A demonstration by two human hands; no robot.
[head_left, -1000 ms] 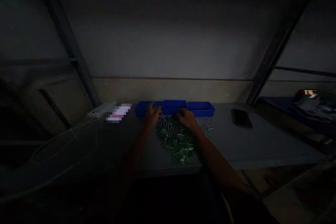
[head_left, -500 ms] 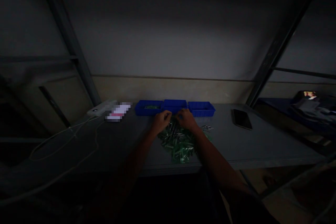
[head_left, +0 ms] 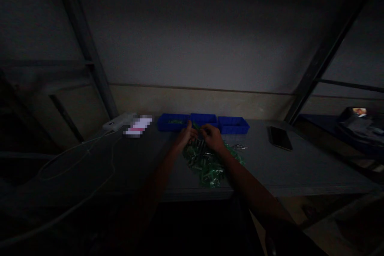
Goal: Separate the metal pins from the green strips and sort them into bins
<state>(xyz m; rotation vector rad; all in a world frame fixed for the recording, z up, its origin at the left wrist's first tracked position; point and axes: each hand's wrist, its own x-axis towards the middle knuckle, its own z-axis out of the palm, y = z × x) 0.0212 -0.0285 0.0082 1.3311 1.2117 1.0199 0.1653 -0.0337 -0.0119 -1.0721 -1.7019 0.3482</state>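
Note:
My left hand (head_left: 185, 137) is over the far left of a heap of small green plastic bags (head_left: 211, 174), its thumb raised and its fingers apart. Just to its right, my right hand (head_left: 212, 136) pinches a small green plastic bag (head_left: 195, 125); what the bag contains is too dark to make out. Thin metal pins (head_left: 239, 147) lie loose at the heap's right, and more metal pieces show among the bags below my hands. Behind my hands stand the left blue bin (head_left: 173, 127) with some green bags in it, the middle blue bin (head_left: 207, 118) and the right blue bin (head_left: 234, 129).
On the grey table (head_left: 144, 168), a lit phone (head_left: 138, 126) lies beside a white power strip (head_left: 120, 121) at the left, with white cables (head_left: 111, 160) trailing forward. A dark phone (head_left: 280, 138) lies at the right. Metal posts (head_left: 312, 64) and a wall (head_left: 198, 102) bound the table.
My left hand has opened from a closed pose, its thumb now up. A green bag now shows at my right fingertips. The view has shifted slightly.

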